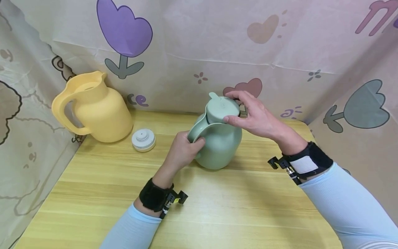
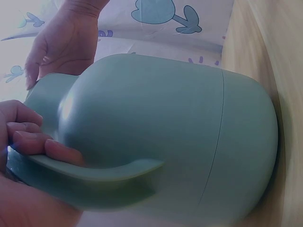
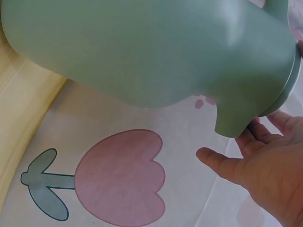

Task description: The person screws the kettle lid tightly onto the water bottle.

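Head view: at far left, a yellow jug (image 1: 105, 116) is stood on the wooden table (image 1: 217, 214), with a printed cloth (image 1: 192, 34) hung behind. Just to its right, a white stopper (image 1: 143, 140) is laid flat. Next comes the left hand (image 1: 181, 150), its fingers clamped round the handle (image 1: 197, 130) of the green jug (image 1: 219, 147), thumb pressed to it; in the left wrist view, the fingers are seen curled between handle and body. The green jug is stood on the table toward the back, well apart from the yellow one. It is topped by a green lid (image 1: 223, 109), tab (image 1: 213, 95) pointed toward the back left; whether it is fully seated cannot be told. The lid is held at its edge by the right hand (image 1: 257, 117), thumb and forefinger set apart across it. In the right wrist view, one finger is stretched out clear of the spout (image 3: 233, 120). Farthest right, a black strap (image 1: 318, 155) and a pale blue sleeve (image 1: 348, 204) are worn.
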`<state>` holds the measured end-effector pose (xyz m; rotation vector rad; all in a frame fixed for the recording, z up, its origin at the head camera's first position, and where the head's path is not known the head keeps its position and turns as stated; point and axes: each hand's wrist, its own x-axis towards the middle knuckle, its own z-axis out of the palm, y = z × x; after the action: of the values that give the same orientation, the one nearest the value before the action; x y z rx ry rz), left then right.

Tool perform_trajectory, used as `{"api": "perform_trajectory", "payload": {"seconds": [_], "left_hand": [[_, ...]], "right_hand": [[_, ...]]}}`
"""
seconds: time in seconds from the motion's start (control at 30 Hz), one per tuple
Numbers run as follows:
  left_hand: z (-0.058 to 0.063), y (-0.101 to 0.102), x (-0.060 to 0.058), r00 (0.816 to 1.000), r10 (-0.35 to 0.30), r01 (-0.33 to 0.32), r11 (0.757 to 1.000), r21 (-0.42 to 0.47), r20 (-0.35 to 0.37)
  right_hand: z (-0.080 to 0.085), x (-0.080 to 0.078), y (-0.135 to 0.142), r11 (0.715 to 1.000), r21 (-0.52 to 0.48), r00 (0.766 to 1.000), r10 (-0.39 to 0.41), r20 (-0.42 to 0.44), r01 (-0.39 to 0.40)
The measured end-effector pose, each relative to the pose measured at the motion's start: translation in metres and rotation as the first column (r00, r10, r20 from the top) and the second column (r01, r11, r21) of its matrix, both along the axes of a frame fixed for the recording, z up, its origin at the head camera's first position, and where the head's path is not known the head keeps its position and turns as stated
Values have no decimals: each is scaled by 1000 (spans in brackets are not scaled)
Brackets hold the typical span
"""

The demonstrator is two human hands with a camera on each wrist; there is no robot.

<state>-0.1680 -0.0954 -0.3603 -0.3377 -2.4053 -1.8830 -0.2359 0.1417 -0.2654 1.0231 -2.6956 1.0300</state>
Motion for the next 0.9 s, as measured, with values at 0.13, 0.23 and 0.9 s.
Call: {"api": "perform_trajectory", "payload": {"seconds": [0.13, 0.23, 0.9], "left_hand": [[1, 0, 0, 1000, 3, -3, 1000, -6, 3], [1, 0, 0, 1000, 1, -1, 1000, -6, 8], [1, 0, -1, 1000, -3, 2, 1000, 5, 8]], "right_hand": [[0, 1, 0, 1000, 3, 1000, 3, 6, -4], [-1, 2, 1, 1000, 6, 1000, 8, 20, -8], [1, 3, 0, 999, 36, 1000, -14, 11, 14]]}}
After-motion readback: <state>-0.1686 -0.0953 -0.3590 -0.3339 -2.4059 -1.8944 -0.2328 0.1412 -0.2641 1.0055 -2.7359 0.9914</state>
